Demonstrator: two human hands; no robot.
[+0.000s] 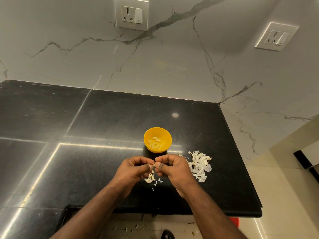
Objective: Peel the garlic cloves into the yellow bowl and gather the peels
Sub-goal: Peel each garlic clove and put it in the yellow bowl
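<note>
Black stone counter (107, 118) under a veined marble wall with two unlabelled sockets (131, 13), wide bare room to the left, right edge close by. Left hand (133, 171) and right hand (172, 168) pressed together, fingertips pinching one garlic clove (154, 164). Just beyond, yellow bowl (158, 133) holding peeled cloves (155, 143); peels (198, 165) heaped right of the hands, a few scraps (149, 178) beneath them.
</note>
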